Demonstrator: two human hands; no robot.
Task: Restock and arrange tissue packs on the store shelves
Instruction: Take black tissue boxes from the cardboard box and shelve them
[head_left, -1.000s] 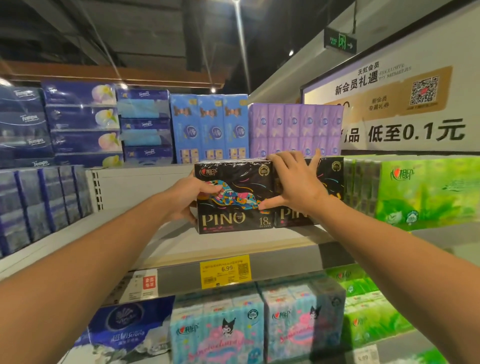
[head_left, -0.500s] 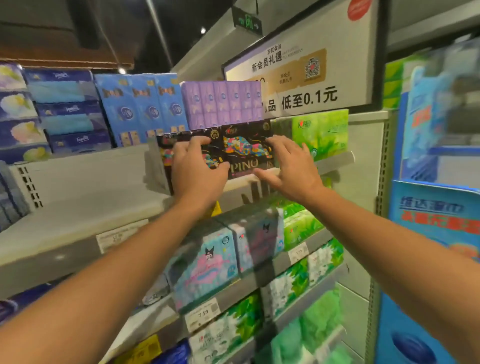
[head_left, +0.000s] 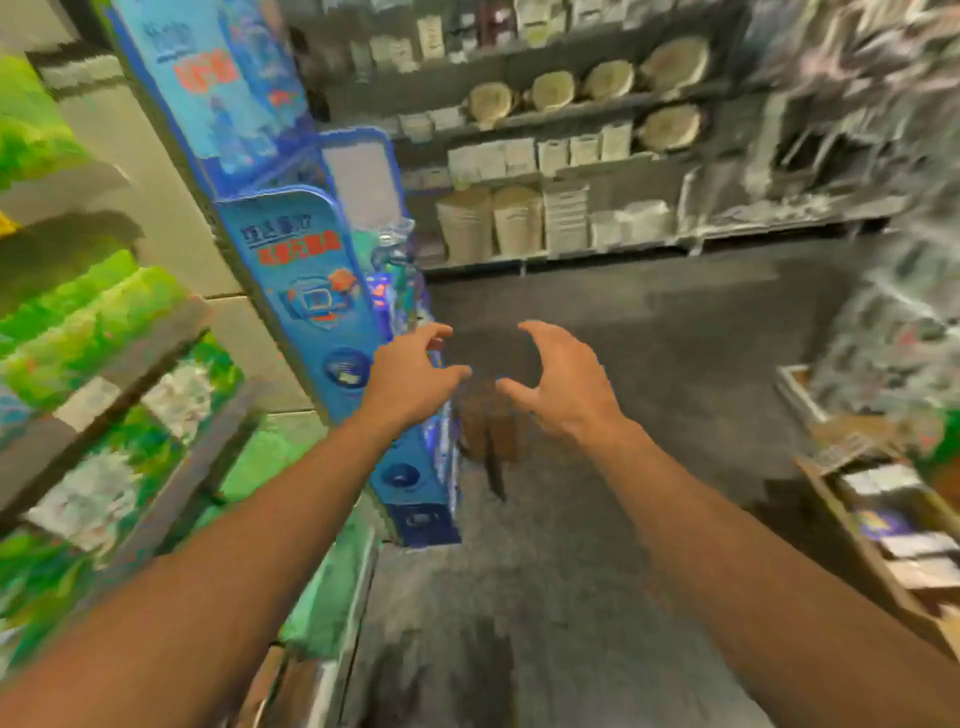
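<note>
1. My view has swung away from the black tissue packs; my left hand (head_left: 410, 374) and right hand (head_left: 563, 387) have let go of them.
2. Each grip is loosely spread and holds nothing, out over the dark floor (head_left: 649, 364).
3. Left of the blue display stand (head_left: 306, 291), blurred green tissue packs (head_left: 88, 332) fill the slanting shelves (head_left: 171, 332); which way they point I cannot tell.
4. Right of the stand, a wooden crate (head_left: 852, 525) holds small, blurred packets.
</note>
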